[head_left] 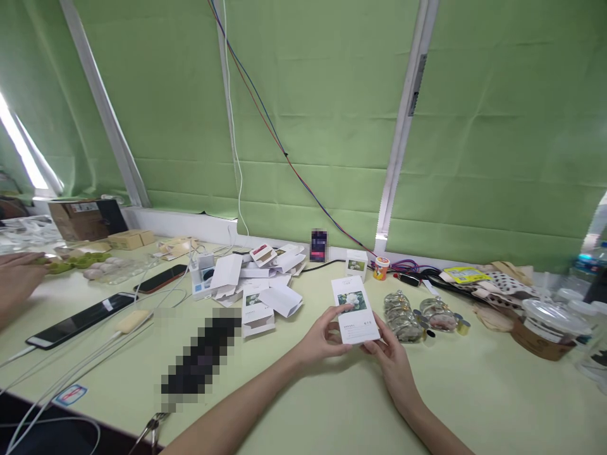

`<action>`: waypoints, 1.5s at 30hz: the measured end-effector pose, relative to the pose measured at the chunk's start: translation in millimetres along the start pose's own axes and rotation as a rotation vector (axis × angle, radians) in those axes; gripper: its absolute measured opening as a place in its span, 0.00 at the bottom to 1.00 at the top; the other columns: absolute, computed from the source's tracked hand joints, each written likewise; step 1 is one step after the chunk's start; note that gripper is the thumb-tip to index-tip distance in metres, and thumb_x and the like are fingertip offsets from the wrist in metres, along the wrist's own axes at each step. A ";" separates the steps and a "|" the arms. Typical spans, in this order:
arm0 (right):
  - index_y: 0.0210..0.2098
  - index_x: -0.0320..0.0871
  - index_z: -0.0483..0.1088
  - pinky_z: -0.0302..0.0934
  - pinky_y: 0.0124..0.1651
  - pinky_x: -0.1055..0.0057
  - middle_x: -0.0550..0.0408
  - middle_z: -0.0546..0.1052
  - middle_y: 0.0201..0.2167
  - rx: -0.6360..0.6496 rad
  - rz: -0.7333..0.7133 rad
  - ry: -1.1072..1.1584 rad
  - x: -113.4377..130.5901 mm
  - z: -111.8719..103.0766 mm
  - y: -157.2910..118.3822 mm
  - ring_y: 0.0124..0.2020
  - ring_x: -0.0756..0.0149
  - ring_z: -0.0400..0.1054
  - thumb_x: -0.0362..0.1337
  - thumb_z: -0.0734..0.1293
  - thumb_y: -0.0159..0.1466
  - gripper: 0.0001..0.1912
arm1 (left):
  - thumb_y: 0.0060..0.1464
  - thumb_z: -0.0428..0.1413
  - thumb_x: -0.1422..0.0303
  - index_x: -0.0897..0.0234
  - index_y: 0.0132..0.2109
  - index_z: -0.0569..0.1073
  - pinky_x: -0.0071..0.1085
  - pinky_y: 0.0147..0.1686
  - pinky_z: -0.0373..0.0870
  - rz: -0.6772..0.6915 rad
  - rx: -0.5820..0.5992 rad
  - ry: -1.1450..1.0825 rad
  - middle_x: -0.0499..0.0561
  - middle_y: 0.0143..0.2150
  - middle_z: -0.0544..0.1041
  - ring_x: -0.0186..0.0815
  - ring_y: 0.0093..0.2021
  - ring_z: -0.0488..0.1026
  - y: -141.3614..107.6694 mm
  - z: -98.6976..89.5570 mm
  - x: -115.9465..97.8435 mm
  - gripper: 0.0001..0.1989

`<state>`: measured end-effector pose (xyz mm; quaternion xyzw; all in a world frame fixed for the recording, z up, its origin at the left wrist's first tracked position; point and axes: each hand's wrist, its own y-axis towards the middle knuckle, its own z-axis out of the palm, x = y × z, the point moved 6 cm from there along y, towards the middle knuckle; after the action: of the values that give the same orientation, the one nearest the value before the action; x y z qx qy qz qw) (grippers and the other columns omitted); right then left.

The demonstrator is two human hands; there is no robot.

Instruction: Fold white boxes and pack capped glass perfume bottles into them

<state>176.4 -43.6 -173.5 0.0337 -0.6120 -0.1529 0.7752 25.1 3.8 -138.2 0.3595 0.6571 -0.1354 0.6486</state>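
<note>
Near the counter's front edge, the left hand (320,341) and right hand (391,357) each held a side of a flat white carton (355,309), apparently not yet folded up. A heap of white cartons (258,287) lay mid-counter, wrapped jars (417,316) right. Green blinds (322,114) backed the pale counter (474,392).

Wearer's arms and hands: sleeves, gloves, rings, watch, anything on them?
Both forearms are bare as far as the frame shows: no sleeve or cuff in view. The left hand and the right hand wear no gloves. No watch, bracelet or strap shows at either wrist, and no ring is visible, though the fingers are too small to be certain.
</note>
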 end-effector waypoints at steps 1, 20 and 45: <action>0.60 0.47 0.61 0.68 0.41 0.67 0.52 0.78 0.45 -0.010 -0.006 -0.025 -0.2 -1.8 0.1 0.39 0.60 0.72 0.42 0.70 0.57 0.32 | 0.44 0.65 0.65 0.54 0.61 0.60 0.35 0.44 0.71 -0.007 0.017 -0.020 0.58 0.62 0.61 0.45 0.52 0.69 -0.2 1.1 1.1 0.37; 0.53 0.49 0.65 0.61 0.54 0.59 0.49 0.64 0.54 -0.166 -0.154 -0.249 -0.3 -16.7 1.7 0.55 0.53 0.60 0.50 0.64 0.61 0.23 | 0.53 0.58 0.69 0.48 0.66 0.46 0.37 0.45 0.69 -0.047 0.123 0.155 0.56 0.54 0.65 0.41 0.48 0.70 -1.9 7.0 9.8 0.39; 0.31 0.48 0.79 0.60 0.46 0.62 0.49 0.67 0.47 -0.062 -0.439 -0.453 46.8 -7.9 -12.8 0.47 0.53 0.64 0.48 0.56 0.66 0.22 | 0.55 0.53 0.65 0.60 0.45 0.63 0.29 0.38 0.66 0.037 -0.009 0.718 0.50 0.40 0.75 0.37 0.38 0.72 -8.8 -0.8 -0.2 0.11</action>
<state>191.0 -69.9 -134.6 0.1064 -0.7422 -0.3390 0.5682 18.8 -2.0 -140.5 0.3931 0.8369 0.0144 0.3806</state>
